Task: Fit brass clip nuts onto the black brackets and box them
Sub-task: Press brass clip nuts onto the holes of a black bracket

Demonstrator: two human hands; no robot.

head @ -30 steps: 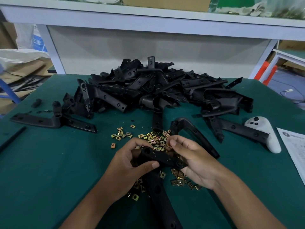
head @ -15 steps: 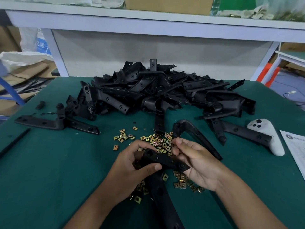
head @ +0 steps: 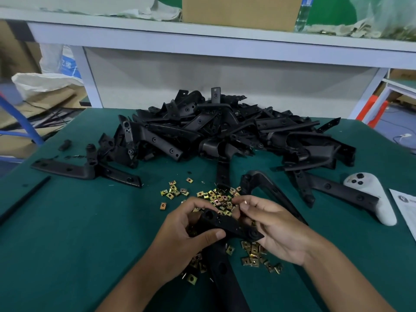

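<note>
My left hand [head: 186, 239] grips a black bracket [head: 227, 225] from the left, thumb on its near face. The bracket's right end rests in my right hand [head: 274, 228], whose fingers curl over its far edge. A small brass glint shows at those fingertips; whether a nut is pinched there is unclear. The bracket's long arm runs down toward me between my forearms. Loose brass clip nuts [head: 216, 198] lie scattered on the green table [head: 78, 233] just beyond and under my hands. A large pile of black brackets [head: 225, 131] fills the table's far middle.
A single bracket [head: 85, 170] lies at the left, a curved one [head: 272, 192] right of my hands, another [head: 337, 190] further right. A white controller [head: 371, 197] and a paper sheet [head: 405, 208] sit at the right edge. A cardboard box [head: 238, 12] stands on the shelf above.
My right fingers have curled further over the bracket's far edge. Both hands and the bracket stay in about the same place above the nuts.
</note>
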